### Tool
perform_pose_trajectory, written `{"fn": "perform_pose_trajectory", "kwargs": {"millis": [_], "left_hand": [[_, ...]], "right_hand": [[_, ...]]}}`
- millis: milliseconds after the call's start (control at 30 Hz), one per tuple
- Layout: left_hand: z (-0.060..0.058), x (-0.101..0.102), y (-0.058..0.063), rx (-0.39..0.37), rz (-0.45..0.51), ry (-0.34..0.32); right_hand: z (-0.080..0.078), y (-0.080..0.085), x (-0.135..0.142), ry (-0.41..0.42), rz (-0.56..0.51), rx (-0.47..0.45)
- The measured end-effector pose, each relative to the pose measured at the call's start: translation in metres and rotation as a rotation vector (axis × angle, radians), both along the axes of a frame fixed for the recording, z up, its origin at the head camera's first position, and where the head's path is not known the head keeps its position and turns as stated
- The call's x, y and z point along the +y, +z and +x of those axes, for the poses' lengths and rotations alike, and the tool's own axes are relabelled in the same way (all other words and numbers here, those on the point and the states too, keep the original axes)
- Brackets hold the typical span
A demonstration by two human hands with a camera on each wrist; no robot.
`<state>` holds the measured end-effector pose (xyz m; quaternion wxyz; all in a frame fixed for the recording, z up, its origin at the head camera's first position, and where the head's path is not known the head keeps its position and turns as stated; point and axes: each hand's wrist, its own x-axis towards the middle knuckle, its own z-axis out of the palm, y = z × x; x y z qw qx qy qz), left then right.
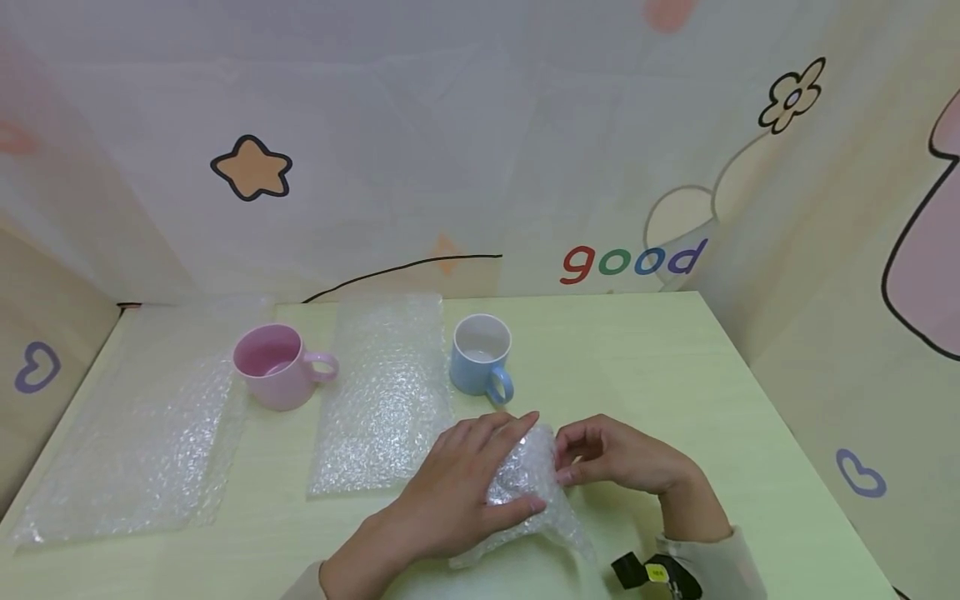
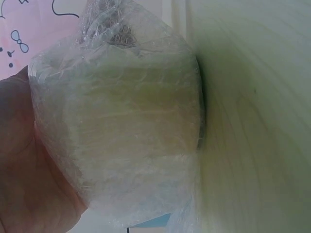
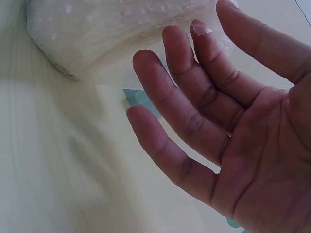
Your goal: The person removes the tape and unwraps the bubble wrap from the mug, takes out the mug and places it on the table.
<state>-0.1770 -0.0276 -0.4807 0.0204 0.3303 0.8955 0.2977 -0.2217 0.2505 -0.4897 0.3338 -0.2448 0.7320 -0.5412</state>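
Note:
A bundle wrapped in clear bubble wrap [image 1: 528, 475] lies on the pale green table [image 1: 675, 375], near its front edge. My left hand [image 1: 465, 487] lies over it, fingers across the top and thumb along the near side, gripping it. The left wrist view shows the bundle [image 2: 126, 126] filling the frame, with my left hand's palm [image 2: 24, 170] against its side. My right hand [image 1: 615, 458] is at the bundle's right end. There the right hand [image 3: 218, 126] has its fingers loosely spread, and the fingertips [image 3: 197, 29] touch the wrap [image 3: 107, 34]. What is inside is hidden.
A pink mug [image 1: 276, 367] and a blue mug [image 1: 482, 354] stand upright at the back. One flat bubble wrap sheet [image 1: 386, 392] lies between them and another sheet [image 1: 142, 425] lies at the left. Patterned walls close off the back and both sides.

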Motion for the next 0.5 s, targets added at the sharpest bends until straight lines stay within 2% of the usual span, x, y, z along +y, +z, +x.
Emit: {"fn": "perform_pose_trajectory", "kwargs": {"millis": [500], "left_hand": [[0.0003, 0.0001, 0.0002, -0.007, -0.003, -0.001]], "right_hand": [[0.0004, 0.0033, 0.0052, 0.036, -0.075, -0.034]]}}
